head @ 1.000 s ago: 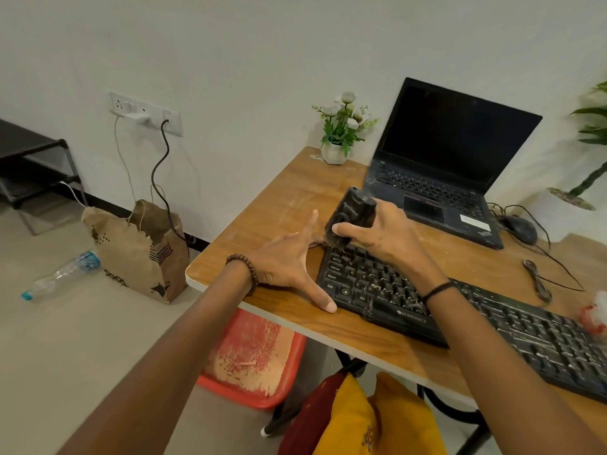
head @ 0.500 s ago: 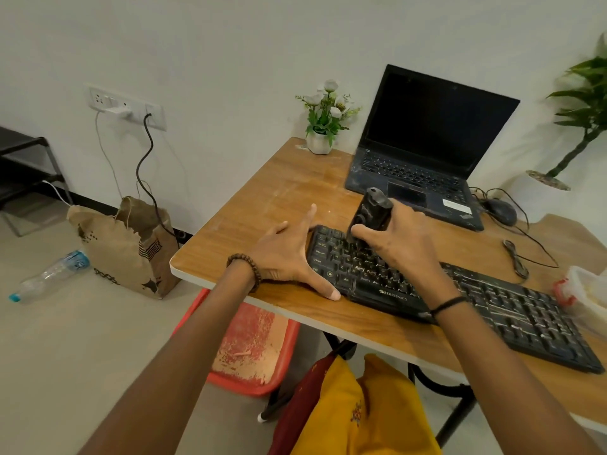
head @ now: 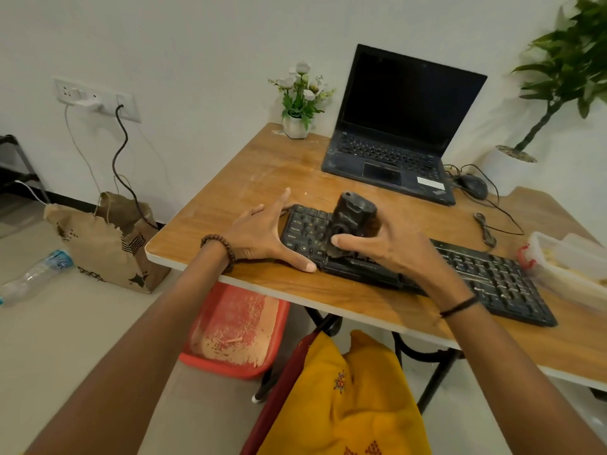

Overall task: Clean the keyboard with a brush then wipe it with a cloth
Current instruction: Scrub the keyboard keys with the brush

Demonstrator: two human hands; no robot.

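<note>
Left hand braces keyboard near table edge.

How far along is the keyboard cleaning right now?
Nothing looks finished. In hand: the right hand presses the black chunky brush onto the left end of the black desktop keyboard, which the left hand steadies at its edge. Left: brushing the remaining keys, then the wipe; no cloth clearly shows on the wooden table.

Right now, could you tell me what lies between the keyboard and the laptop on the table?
In the head view, only bare, dusty table lies between the keyboard and the laptop; the brush in the right hand rises in front of that strip.
</note>
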